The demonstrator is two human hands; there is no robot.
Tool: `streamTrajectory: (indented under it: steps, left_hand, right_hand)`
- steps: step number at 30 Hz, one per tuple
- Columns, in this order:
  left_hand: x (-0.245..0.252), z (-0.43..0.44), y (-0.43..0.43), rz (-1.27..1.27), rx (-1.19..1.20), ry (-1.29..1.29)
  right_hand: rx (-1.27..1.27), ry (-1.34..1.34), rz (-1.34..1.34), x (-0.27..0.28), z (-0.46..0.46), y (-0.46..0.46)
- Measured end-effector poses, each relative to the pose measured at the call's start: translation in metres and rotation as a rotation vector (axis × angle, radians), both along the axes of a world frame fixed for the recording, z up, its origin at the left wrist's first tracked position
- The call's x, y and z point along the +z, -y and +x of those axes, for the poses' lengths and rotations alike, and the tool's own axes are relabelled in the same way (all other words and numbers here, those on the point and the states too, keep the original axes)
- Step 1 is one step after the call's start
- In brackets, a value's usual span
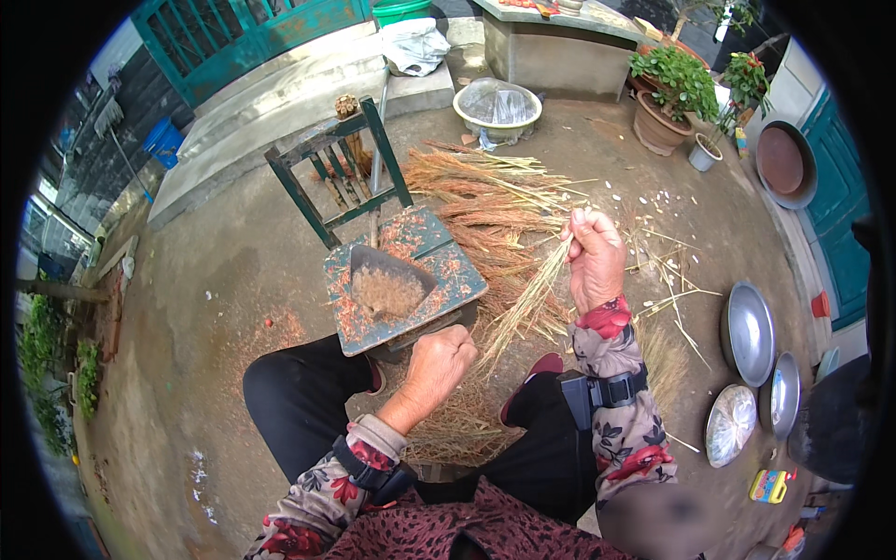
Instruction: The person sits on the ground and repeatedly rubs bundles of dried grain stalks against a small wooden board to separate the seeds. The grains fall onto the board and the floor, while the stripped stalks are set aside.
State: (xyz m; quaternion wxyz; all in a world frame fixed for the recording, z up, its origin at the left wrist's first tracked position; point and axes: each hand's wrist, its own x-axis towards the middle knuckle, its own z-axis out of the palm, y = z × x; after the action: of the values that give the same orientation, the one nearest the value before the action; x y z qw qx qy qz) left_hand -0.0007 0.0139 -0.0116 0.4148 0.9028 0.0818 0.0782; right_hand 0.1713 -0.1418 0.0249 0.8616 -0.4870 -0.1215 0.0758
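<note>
My right hand (595, 252) pinches a small bunch of pale, stripped broomcorn-like stalks (528, 297) at the upper end. Its wispy tips hang down and left, close to my left hand (437, 360). That hand is curled into a fist, back upward, by the front edge of a green wooden chair (451, 269); whatever lies inside the fist is hidden. On the chair seat rests a metal shovel blade (392, 283), dusted with tan chaff. Reddish husks cover the seat around it. Beyond the chair lies a heap of reddish seed-bearing stalks (483, 189).
Stripped heads (458, 430) lie between my feet, and a pale bundle (661, 360) by my right forearm. Metal basins (747, 334) and a plastic bag (730, 425) stand at right. A covered basin (497, 112), potted plants (661, 122) and concrete steps (280, 119) lie farther off.
</note>
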Motion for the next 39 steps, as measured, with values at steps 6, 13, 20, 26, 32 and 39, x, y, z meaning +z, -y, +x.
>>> streamTrajectory:
  steps: [6, 13, 20, 26, 32, 39]
  left_hand:
    - [-0.001, 0.021, -0.017, -0.308, 0.053, 0.158]
    - [0.038, 0.049, 0.016, -0.245, -0.112, 0.304]
    - [0.037, 0.057, 0.017, 0.014, -0.055, 0.347]
    - [0.011, 0.017, 0.006, 0.121, -0.068, 0.189]
    - [0.013, 0.013, -0.017, -0.041, 0.139, 0.238]
    - [0.035, 0.034, 0.018, -0.012, -0.076, 0.408]
  right_hand:
    - [0.205, -0.041, 0.058, -0.008, -0.002, 0.002]
    - [0.182, -0.042, -0.031, -0.005, -0.007, -0.004]
    - [0.164, -0.033, -0.060, -0.008, -0.014, -0.011]
    - [-0.030, -0.105, 0.148, 0.000, 0.007, 0.007]
    - [0.060, -0.119, 0.013, -0.006, 0.008, 0.010]
    - [0.074, -0.105, -0.038, -0.003, -0.002, -0.001]
